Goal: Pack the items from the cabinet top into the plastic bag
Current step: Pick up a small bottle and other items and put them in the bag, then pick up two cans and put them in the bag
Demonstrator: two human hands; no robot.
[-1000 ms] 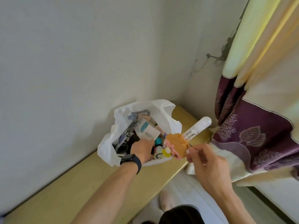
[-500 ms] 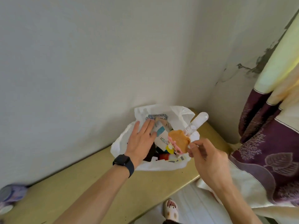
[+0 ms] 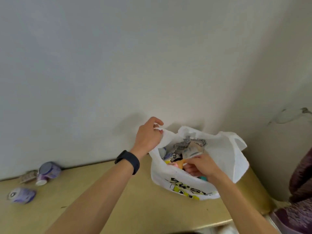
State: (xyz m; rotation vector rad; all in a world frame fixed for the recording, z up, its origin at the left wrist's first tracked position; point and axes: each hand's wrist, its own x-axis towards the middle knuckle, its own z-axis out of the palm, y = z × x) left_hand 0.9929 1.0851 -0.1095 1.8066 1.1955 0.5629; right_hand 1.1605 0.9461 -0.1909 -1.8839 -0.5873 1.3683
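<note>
Head view. Gripping a handle loop of the plastic bag (image 3: 224, 149) with the left hand (image 3: 148, 135), fingers curled round it, raised at 10 o'clock of the bag's mouth. Reaching into that mouth with the right hand (image 3: 200, 166), fingers bent among packed things; cannot tell whether holding any. Found standing on the counter (image 3: 118, 200) by the wall corner. Noted at 9 o'clock of the bag, well apart: purple tub (image 3: 49, 171) and second tub (image 3: 21, 197), both tipped over, nearer the left hand. Probably next to pack.

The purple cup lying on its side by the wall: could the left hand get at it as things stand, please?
Probably yes, but not at once: the left hand grips the bag's handle and must let go first. The cabinet top between it and the purple cup looks bare.
</note>
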